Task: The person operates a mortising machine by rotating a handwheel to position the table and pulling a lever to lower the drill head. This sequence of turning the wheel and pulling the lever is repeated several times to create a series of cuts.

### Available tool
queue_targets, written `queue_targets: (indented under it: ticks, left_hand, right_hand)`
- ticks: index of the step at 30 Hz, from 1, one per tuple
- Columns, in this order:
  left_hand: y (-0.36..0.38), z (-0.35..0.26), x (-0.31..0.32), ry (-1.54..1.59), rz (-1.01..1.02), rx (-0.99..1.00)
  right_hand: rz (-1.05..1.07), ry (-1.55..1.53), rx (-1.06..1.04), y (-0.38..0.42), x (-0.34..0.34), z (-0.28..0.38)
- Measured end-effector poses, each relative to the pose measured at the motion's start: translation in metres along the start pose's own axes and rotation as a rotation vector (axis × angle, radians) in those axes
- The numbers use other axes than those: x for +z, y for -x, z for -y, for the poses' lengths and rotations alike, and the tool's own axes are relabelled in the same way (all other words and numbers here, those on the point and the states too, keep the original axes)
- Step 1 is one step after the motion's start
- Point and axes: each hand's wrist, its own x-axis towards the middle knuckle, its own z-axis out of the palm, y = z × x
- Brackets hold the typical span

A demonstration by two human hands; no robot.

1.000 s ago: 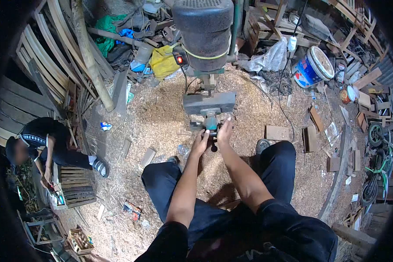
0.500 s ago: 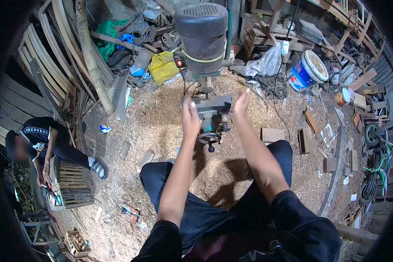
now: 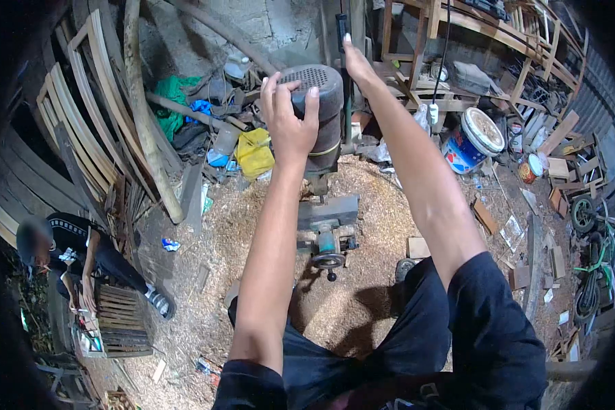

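**Both hands up on the machine's motor**

The left hand [image 3: 288, 121] is clamped around the top of the dark motor [image 3: 319, 116], thumb on one side and fingers curled over the vented cap, so it is closed on the housing. The right hand [image 3: 357, 63] reaches higher, just behind and to the right of the motor, with its fingers stretched up along a thin upright lever [image 3: 342, 41]; whether it actually grips the lever cannot be told from this angle.

The motor stands upright on a post, a yellow band around its lower part. Directly below it sits the grey metal block [image 3: 327, 212] of the machine, and under that a small round handwheel [image 3: 329, 260]. Sawdust [image 3: 362, 198] covers the floor all around the machine's foot.

To the right of the motor a blue and white bucket [image 3: 471, 141] lies tilted among wood scraps. To its left are a yellow bag [image 3: 254, 153] and curved wooden slats [image 3: 75, 130]. Far down to the left of the motor, another person [image 3: 75, 249] crouches beside a slatted wooden crate [image 3: 119, 321].
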Motion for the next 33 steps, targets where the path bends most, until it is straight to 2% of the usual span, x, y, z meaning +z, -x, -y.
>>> queue_targets:
  ticks: [2,4,6,9,13,17,20,24,25,28,31,33]
  left_hand:
    - [0.001,0.002,-0.002,0.003,-0.003,0.004]
    - [0.001,0.004,-0.001,0.007,0.006,0.021]
    - [0.000,0.004,-0.002,-0.006,0.007,0.017]
    - [0.005,0.003,-0.004,-0.007,0.021,0.014]
    - [0.007,0.005,-0.006,-0.030,0.042,0.020]
    - [0.023,-0.004,-0.015,-0.050,0.113,-0.071]
    - [0.036,-0.007,-0.025,-0.006,0.214,-0.179]
    - [0.050,-0.021,-0.044,0.084,0.345,-0.319]
    - [0.053,-0.020,-0.046,0.106,0.361,-0.334]
    - [0.066,-0.023,-0.054,0.196,0.391,-0.345]
    - [0.078,-0.033,-0.062,0.212,0.449,-0.410]
    - [0.079,-0.035,-0.063,0.178,0.464,-0.402]
  right_hand:
    - [0.159,-0.104,0.049,-0.003,-0.014,0.040]
    - [0.168,-0.517,-0.034,-0.002,-0.024,0.076]
    - [0.256,-0.560,0.075,-0.005,-0.044,0.124]
    - [0.080,-0.264,-0.049,-0.005,-0.025,0.122]
    - [0.290,-0.410,-0.032,0.048,-0.047,0.131]
    - [0.298,-0.454,0.007,0.103,-0.064,0.132]
    - [0.253,-0.389,-0.148,0.132,-0.069,0.113]
    - [0.331,-0.343,-0.253,0.178,-0.085,0.099]
    - [0.252,-0.410,-0.242,0.191,-0.081,0.103]
    - [0.209,-0.391,-0.269,0.193,-0.079,0.102]
    - [0.343,-0.489,-0.162,0.184,-0.085,0.102]
    - [0.336,-0.359,-0.156,0.193,-0.086,0.114]
